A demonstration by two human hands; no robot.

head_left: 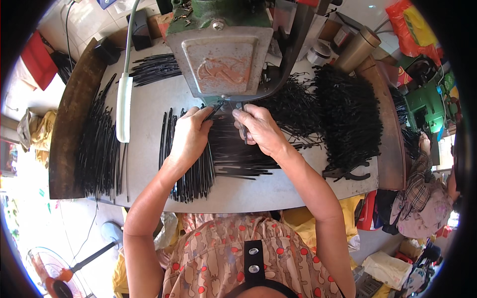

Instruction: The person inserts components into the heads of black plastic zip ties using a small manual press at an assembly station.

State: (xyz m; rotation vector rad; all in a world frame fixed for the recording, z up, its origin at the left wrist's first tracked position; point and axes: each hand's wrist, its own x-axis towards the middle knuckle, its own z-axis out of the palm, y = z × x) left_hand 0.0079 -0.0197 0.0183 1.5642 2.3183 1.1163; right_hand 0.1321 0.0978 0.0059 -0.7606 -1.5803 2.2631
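Observation:
Both of my hands are raised to the lower end of a green and grey press machine (pixel 223 49). My left hand (pixel 190 133) pinches a thin black strip (pixel 214 110) whose tip points in under the press head. Just across from it, my right hand (pixel 262 130) is closed on a narrow dark strip (pixel 243 133) that runs down past its fingers. Where these pieces meet the machine is too small to make out. Below my hands lie upright black strips (pixel 191 181) and a crosswise stack of black strips (pixel 243 164).
A dense black heap (pixel 348 119) covers the table's right side, with black-handled pliers (pixel 350 174) before it. More strips (pixel 94 149) lie left, beside a white lamp (pixel 123 111). A metal flask (pixel 358 48) stands at the back. Another person's arm (pixel 422 156) shows far right.

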